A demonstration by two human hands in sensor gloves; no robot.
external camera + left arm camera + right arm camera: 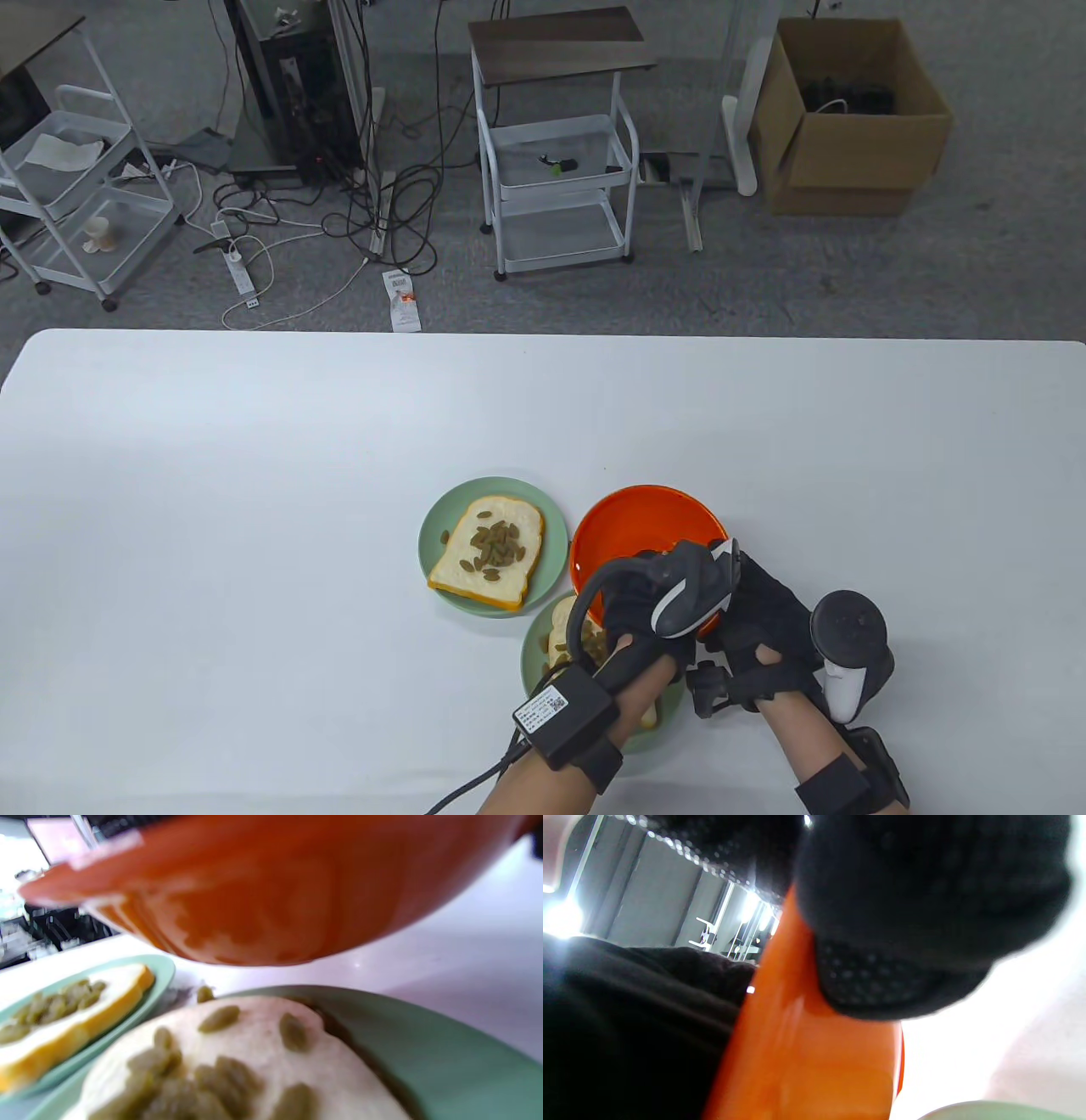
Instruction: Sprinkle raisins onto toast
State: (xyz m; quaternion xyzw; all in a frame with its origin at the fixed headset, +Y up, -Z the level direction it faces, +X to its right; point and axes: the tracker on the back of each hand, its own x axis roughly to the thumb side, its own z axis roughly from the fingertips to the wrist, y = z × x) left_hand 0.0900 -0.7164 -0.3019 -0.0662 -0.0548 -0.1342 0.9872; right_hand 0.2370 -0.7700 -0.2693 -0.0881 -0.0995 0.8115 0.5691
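Nearest: near toast [254, 1052] on its green plate [534, 662], raisins [220, 1018] landed. Above, our right hand [764, 632] grips the tilted orange bowl [632, 526]; left hand [649, 607] reaches in, grip unclear. We judge: sweep gently, spread evenly. Beyond, far toast [488, 552], topped.

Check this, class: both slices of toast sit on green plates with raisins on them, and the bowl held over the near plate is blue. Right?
One slip: the bowl is orange, not blue, as the table view shows. Both toasts carry raisins on green plates.
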